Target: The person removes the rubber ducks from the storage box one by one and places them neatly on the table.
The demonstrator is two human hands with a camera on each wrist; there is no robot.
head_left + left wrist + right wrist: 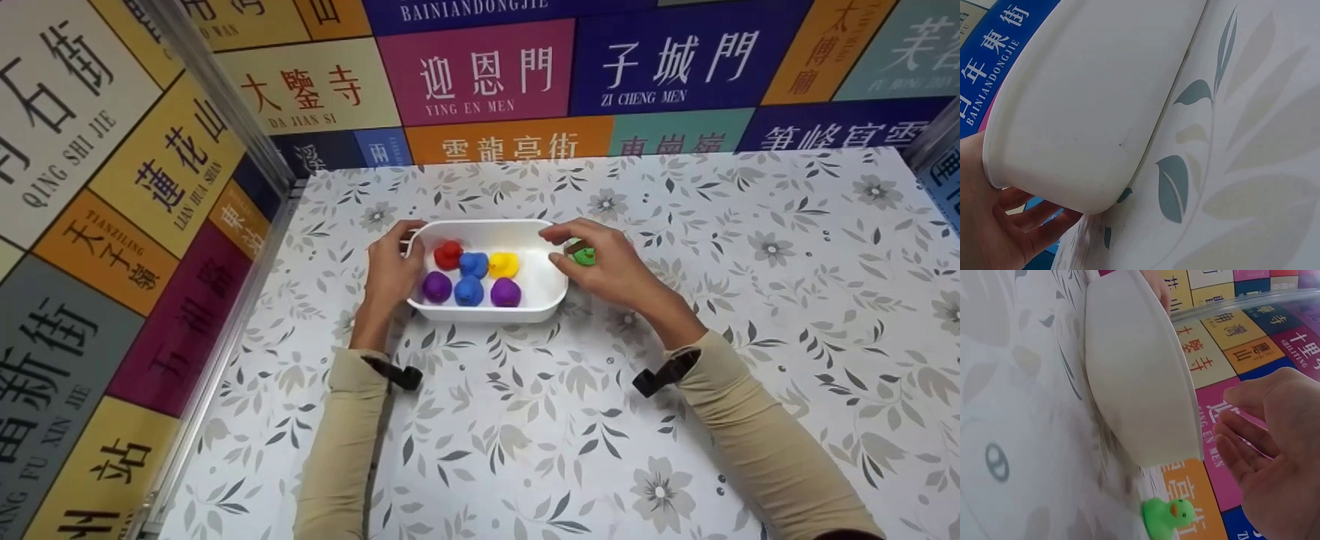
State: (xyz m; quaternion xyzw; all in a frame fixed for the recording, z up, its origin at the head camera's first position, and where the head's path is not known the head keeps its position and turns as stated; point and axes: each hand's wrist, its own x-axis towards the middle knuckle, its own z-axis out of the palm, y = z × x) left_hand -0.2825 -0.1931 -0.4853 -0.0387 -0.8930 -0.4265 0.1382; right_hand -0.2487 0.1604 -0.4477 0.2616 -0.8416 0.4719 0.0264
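A white plastic tub point(487, 316) stands on the patterned table, with several small rubber ducks inside. Among them are a red duck point(448, 255), a yellow duck point(504, 265), two blue ducks point(469, 290) and two purple ducks point(505, 292). My left hand point(393, 267) grips the tub's left end, its fingers around the outside in the left wrist view. Over the right end hovers my right hand point(604, 259), fingers loosely bent and nothing held; the right wrist view shows it apart from the rim. Partly behind that hand, outside the tub, is a green duck point(1167, 518).
White cloth with grey leaves and flowers covers the table point(525, 435). Panels with coloured lettered blocks rise along the back point(480, 75) and left side point(112, 247). Small dark devices are strapped to both wrists.
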